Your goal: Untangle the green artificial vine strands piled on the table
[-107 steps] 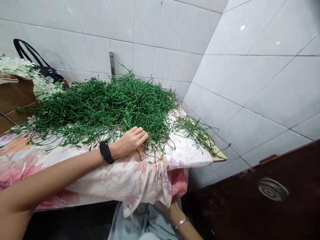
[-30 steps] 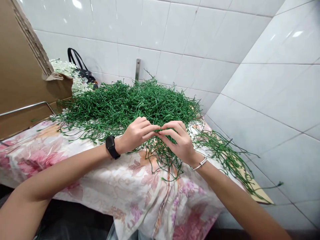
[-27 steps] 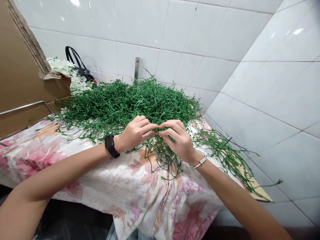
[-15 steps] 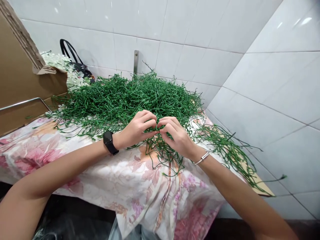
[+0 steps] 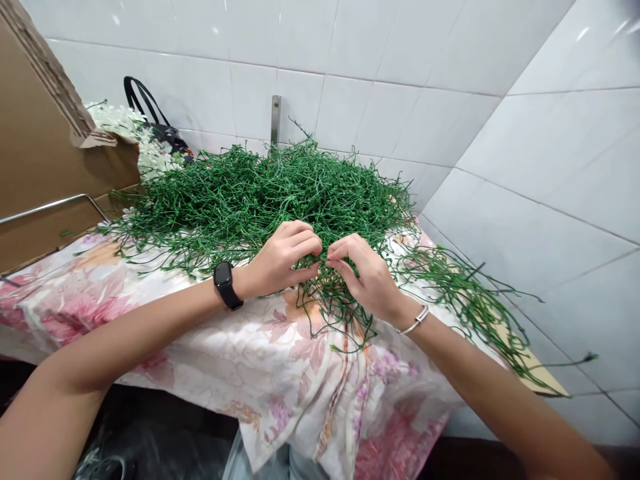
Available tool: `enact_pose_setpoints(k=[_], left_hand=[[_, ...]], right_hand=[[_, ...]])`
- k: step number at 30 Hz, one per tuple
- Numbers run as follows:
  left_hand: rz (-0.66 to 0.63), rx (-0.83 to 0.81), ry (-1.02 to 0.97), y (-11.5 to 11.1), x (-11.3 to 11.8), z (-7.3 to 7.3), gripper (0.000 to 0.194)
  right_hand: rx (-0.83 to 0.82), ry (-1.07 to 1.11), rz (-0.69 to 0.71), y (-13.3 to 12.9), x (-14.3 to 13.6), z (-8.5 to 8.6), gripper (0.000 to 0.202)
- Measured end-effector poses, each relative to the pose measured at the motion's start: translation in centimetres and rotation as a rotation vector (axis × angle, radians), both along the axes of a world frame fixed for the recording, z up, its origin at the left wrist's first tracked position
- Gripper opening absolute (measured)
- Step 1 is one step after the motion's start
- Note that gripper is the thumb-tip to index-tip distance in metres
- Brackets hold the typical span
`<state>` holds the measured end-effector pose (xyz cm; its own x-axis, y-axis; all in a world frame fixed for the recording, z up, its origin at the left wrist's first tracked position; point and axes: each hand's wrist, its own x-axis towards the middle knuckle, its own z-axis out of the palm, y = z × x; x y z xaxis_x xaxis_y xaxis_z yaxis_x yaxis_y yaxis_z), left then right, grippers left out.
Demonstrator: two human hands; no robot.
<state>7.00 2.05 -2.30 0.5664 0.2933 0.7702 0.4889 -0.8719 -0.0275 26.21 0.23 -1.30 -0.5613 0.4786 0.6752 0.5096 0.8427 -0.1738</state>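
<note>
A wide heap of thin green artificial stems (image 5: 280, 193) lies tangled on a floral cloth (image 5: 210, 360). At its front edge, my left hand (image 5: 293, 257) has its fingers curled and thumb brought close to them, with a black watch on the wrist. Facing it, my right hand (image 5: 363, 273) pinches with thumb and fingertips; a silver bracelet circles that wrist. The fingertips of both hands nearly meet above a looser clump of stems (image 5: 333, 303). A bit of green shows between them, seemingly a stem, but the fingers cover most of it.
To the right, more green stems (image 5: 465, 300) lie over a tan board (image 5: 543, 377) by the tiled wall (image 5: 560, 233). A cardboard box (image 5: 45, 133) with a metal handle stands left. Behind it are white artificial flowers (image 5: 155, 157) and a black bag (image 5: 173, 140).
The view has shifted slightly, so the scene sits a little further right. My right hand's fingers have drawn closer together into a pinch. The heap looks unchanged.
</note>
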Motion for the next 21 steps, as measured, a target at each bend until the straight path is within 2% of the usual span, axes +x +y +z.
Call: enact_pose_setpoints(k=[3, 8, 12, 15, 17, 21], left_hand=[[0.027, 0.022, 0.005, 0.0, 0.1, 0.0, 0.005], [0.063, 0.091, -0.002, 0.0, 0.4, -0.2, 0.008], [0.059, -0.01, -0.052, -0.2, 0.4, -0.2, 0.009], [0.053, -0.136, -0.071, -0.3, 0.2, 0.1, 0.01], [0.047, -0.192, -0.075, -0.4, 0.0, 0.3, 0.01], [0.027, -0.233, -0.066, -0.6, 0.0, 0.5, 0.011]], right_hand=[[-0.103, 0.072, -0.073, -0.5, -0.2, 0.1, 0.007], [-0.401, 0.161, -0.038, -0.8, -0.3, 0.3, 0.013], [-0.465, 0.152, -0.029, -0.5, -0.3, 0.3, 0.018], [-0.389, 0.089, -0.018, -0.1, -0.2, 0.3, 0.02], [-0.279, 0.025, -0.022, 0.2, -0.1, 0.2, 0.021], [0.113, -0.1, -0.082, 0.5, 0.2, 0.0, 0.034]])
